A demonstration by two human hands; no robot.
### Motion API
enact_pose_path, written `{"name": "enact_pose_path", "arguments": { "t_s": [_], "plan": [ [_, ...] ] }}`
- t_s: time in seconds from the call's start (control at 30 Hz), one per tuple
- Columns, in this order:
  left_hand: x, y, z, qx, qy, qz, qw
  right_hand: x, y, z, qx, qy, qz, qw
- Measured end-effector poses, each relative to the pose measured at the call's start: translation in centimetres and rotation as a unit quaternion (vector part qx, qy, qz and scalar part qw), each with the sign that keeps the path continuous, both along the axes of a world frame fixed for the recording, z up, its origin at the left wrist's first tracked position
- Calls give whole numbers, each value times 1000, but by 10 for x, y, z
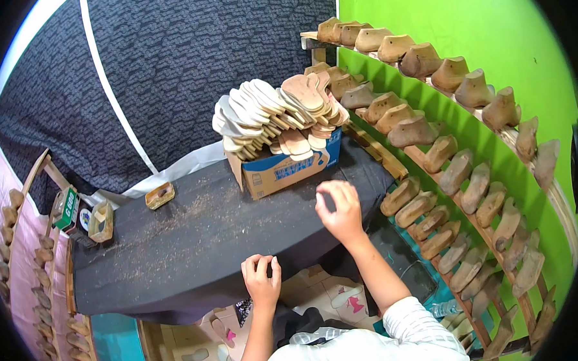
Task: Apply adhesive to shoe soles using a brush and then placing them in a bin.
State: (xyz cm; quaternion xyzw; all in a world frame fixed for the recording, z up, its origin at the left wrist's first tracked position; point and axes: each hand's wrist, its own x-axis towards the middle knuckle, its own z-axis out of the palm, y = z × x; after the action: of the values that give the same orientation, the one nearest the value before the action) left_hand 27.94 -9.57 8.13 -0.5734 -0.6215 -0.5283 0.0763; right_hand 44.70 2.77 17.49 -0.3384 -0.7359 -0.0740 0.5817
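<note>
My left hand is raised at the near edge of the black-covered table, its fingers loosely bent and apart, with nothing in them. Farther right, my right hand hovers above the tabletop, just in front of the cardboard box. Its fingers curl and the thumb stands away from them; I see nothing held. The blue-fronted cardboard box is heaped above its rim with white and tan insoles. Neither hand touches the box or the insoles.
Racks of wooden shoe lasts line the green wall on the right; more lasts hang at far left. A small tray, another tray and a green-and-black box stand on the table's left. Crumbs litter the cloth.
</note>
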Motion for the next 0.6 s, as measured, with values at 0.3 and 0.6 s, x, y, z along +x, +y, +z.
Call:
{"name": "enact_pose_path", "arguments": {
  "t_s": [0.3,0.6],
  "plan": [
    [-15,117,34,48,42,-46,997,-26,147,53,38,-29,-125,991],
    [-39,184,56,82,65,-129,986,-32,218,56,-58,-104,-229,966]
  ]
}}
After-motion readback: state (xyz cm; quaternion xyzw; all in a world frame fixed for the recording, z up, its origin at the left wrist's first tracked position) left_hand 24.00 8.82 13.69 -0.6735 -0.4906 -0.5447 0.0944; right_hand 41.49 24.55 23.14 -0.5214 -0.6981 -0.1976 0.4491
